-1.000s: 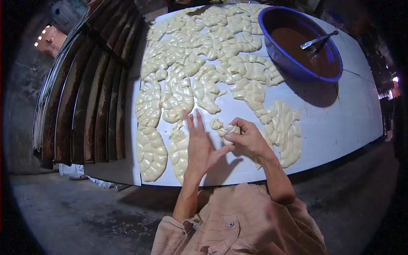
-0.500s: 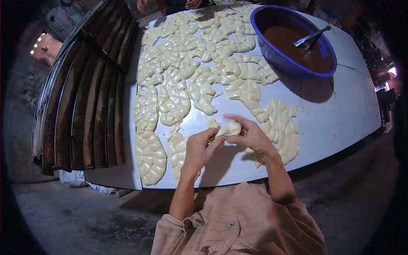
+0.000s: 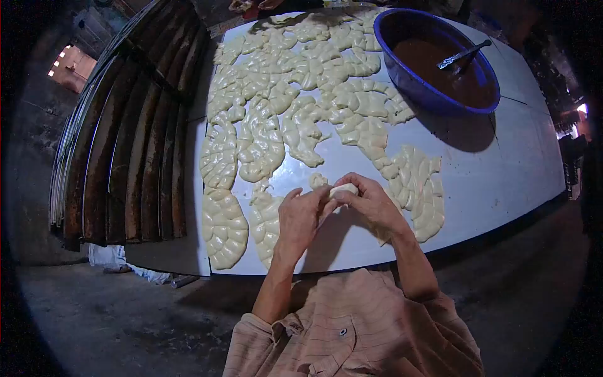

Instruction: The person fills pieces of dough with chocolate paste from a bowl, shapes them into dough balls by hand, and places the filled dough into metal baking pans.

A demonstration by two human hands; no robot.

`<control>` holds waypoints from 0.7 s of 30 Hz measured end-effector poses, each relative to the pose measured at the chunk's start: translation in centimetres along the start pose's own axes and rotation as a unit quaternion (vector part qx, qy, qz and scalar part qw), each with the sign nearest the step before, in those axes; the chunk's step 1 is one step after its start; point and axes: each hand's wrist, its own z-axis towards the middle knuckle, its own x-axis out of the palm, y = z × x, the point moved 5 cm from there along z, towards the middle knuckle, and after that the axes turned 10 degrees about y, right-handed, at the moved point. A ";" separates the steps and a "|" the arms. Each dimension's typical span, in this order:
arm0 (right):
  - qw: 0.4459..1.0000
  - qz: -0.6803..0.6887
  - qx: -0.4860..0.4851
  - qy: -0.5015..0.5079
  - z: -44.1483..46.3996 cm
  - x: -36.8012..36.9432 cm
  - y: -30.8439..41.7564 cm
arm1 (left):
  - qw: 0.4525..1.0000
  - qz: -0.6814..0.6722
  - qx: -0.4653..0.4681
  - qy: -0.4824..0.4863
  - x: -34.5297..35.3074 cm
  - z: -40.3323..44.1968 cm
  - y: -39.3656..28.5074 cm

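Between my two hands is a small piece of pale dough [image 3: 343, 189], held above the table near its front edge. My right hand [image 3: 374, 205] is closed around it, with thumb and fingers pressing its sides. My left hand [image 3: 300, 217] meets it from the left, its fingers curled in and partly hidden behind the thumb. Just beyond my fingers a little dough lump [image 3: 318, 180] lies on the table. Flattened, glossy dough pieces [image 3: 260, 138] spread over the left and middle of the white table [image 3: 490, 182], many touching one another.
A blue basin [image 3: 496, 94] of brown filling, with a metal utensil [image 3: 463, 54] in it, stands at the back right. On the left is a rack of dark, curved trays [image 3: 125, 151]. Another person's hands [image 3: 254, 5] show at the far edge.
The dough has been drawn into a more compact piece, and my right fingers have closed in around it. My left hand has turned slightly. The other person's hands have shifted at the far edge.
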 end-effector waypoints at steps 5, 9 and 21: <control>0.998 -0.063 -0.016 0.011 0.2 -0.1 -1.4 | 0.998 0.057 0.035 0.003 2.6 -0.7 0.9; 0.996 0.048 0.044 0.065 -0.3 0.4 -2.6 | 0.995 0.060 0.048 -0.069 5.8 -2.2 2.1; 0.914 0.364 -0.179 -0.002 -4.1 -5.3 0.7 | 0.996 0.068 -0.046 0.047 7.7 -3.7 1.7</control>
